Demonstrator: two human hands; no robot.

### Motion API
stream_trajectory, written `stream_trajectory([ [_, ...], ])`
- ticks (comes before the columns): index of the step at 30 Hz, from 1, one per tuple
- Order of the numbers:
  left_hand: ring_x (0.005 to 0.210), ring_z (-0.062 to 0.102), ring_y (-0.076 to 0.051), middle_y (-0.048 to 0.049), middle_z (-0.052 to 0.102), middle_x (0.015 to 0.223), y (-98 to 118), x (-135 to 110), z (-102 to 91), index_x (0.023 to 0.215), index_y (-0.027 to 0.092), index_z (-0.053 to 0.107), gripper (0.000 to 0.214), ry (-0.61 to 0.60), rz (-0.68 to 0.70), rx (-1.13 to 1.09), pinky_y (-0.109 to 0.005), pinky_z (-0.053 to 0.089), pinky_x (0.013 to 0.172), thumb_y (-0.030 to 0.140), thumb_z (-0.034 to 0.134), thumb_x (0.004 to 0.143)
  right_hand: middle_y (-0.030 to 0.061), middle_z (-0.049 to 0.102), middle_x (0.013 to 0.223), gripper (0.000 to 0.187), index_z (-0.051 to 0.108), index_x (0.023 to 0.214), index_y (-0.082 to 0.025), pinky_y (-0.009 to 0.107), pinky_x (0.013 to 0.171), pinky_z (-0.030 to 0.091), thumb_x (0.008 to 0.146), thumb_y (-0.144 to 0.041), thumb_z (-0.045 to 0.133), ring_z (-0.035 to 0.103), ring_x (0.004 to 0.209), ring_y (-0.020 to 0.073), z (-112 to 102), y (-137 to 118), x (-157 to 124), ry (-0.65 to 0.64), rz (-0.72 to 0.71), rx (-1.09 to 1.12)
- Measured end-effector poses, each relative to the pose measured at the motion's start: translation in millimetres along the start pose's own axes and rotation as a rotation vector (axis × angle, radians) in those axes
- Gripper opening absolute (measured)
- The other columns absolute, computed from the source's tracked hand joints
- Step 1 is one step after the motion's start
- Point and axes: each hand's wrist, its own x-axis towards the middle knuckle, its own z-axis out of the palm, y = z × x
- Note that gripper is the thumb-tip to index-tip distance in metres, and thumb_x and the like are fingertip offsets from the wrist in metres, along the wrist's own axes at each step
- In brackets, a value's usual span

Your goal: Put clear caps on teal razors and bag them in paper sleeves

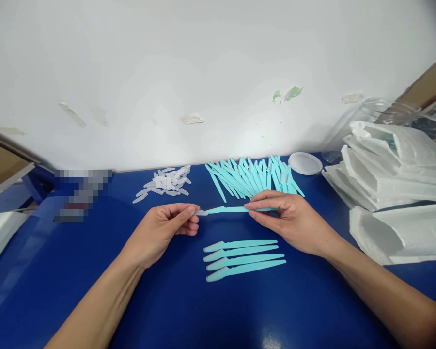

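My right hand (285,215) pinches the handle of a turquoise eyebrow razor (227,210), held level above the blue table. A translucent blade cap (201,212) is pinched between the thumb and fingers of my left hand (174,218). The cap meets the razor's blade end; how far it covers the blade I cannot tell. Below my hands, several turquoise razors (245,261) lie in a neat stack of rows, blade ends to the left. Behind my left hand is a loose pile of translucent caps (167,182). Beyond my right hand lies a heap of turquoise razors (247,175).
A round translucent lid (305,163) rests beside the heap. White padded pouches (396,165) are piled at the right, with a clear plastic jar (385,109) behind them. A white device (2,235) sits at the left edge. The white wall (203,72) bounds the blue table (160,300).
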Motion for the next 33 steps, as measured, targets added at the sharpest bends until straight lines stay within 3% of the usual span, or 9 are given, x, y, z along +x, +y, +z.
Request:
stream_trajectory([
  [4, 0.080, 0.072, -0.019, -0.0065, 0.077, 0.087, 2, -2, -1.2, 0.107, 0.019, 0.080, 0.036, 0.023, 0.019, -0.064, -0.035, 0.062, 0.083, 0.041, 0.083, 0.080, 0.0037, 0.073, 0.110, 0.021, 0.082, 0.105, -0.032, 0.030, 0.073, 0.057, 0.091, -0.038, 0.067, 0.069, 0.089, 0.0175, 0, 1, 0, 0.008, -0.015, -0.015],
  [8, 0.086, 0.073, -0.023, -0.0078, 0.079, 0.095, -2, -3, -7.7, 0.114, 0.021, 0.079, 0.041, 0.008, 0.057, 0.076, -0.039, 0.060, 0.090, 0.044, 0.082, 0.080, 0.0033, 0.073, 0.109, 0.021, 0.082, 0.105, -0.031, 0.030, 0.077, 0.057, 0.092, -0.038, 0.066, 0.069, 0.091, 0.0179, -1, 3, 0, 0.018, -0.031, -0.031],
  [11, 0.077, 0.072, -0.019, -0.0049, 0.076, 0.084, -3, -3, -6.0, 0.107, 0.022, 0.080, 0.035, 0.030, 0.086, 0.177, -0.033, 0.061, 0.079, 0.049, 0.076, 0.086, 0.0024, 0.073, 0.109, 0.020, 0.082, 0.105, -0.031, 0.030, 0.078, 0.056, 0.092, -0.036, 0.066, 0.069, 0.093, 0.0174, -1, 3, 0, 0.018, -0.049, -0.041],
  [14, 0.072, 0.069, -0.015, -0.0019, 0.073, 0.081, -1, -4, -2.5, 0.109, 0.023, 0.079, 0.033, 0.027, 0.095, 0.108, -0.028, 0.060, 0.072, 0.047, 0.075, 0.087, 0.0022, 0.073, 0.109, 0.020, 0.081, 0.105, -0.032, 0.029, 0.076, 0.056, 0.093, -0.036, 0.066, 0.069, 0.092, 0.0170, -1, 2, 0, 0.015, -0.051, -0.052],
  [20, 0.089, 0.073, -0.021, -0.0064, 0.079, 0.097, -1, -2, -7.1, 0.111, 0.022, 0.080, 0.034, 0.008, 0.071, -0.025, -0.038, 0.062, 0.091, 0.040, 0.082, 0.082, 0.0029, 0.073, 0.108, 0.021, 0.082, 0.103, -0.031, 0.030, 0.073, 0.057, 0.093, -0.038, 0.065, 0.069, 0.086, 0.0169, -2, 2, 0, 0.017, -0.036, -0.054],
  [23, 0.100, 0.073, -0.026, -0.0081, 0.079, 0.110, -3, -3, -8.5, 0.112, 0.024, 0.080, 0.035, 0.016, 0.116, 0.129, -0.043, 0.057, 0.101, 0.045, 0.079, 0.084, 0.0030, 0.073, 0.107, 0.020, 0.081, 0.103, -0.031, 0.031, 0.075, 0.056, 0.092, -0.037, 0.066, 0.069, 0.086, 0.0172, -2, 1, 0, 0.022, -0.039, -0.047],
  [27, 0.104, 0.073, -0.027, -0.0063, 0.078, 0.113, 0, -5, -7.1, 0.113, 0.027, 0.079, 0.034, -0.004, 0.192, 0.350, -0.041, 0.055, 0.101, 0.049, 0.072, 0.089, 0.0024, 0.073, 0.107, 0.019, 0.081, 0.102, -0.031, 0.030, 0.075, 0.055, 0.093, -0.036, 0.066, 0.068, 0.089, 0.0168, -3, 2, 1, 0.020, -0.046, -0.029],
  [33, 0.097, 0.075, -0.023, -0.0047, 0.079, 0.107, 1, -6, 4.9, 0.110, 0.026, 0.079, 0.031, -0.055, 0.183, 0.313, -0.035, 0.058, 0.094, 0.049, 0.071, 0.090, 0.0021, 0.072, 0.107, 0.019, 0.081, 0.104, -0.031, 0.029, 0.072, 0.054, 0.093, -0.033, 0.067, 0.067, 0.087, 0.0157, 1, 1, 1, 0.006, -0.052, -0.032],
])
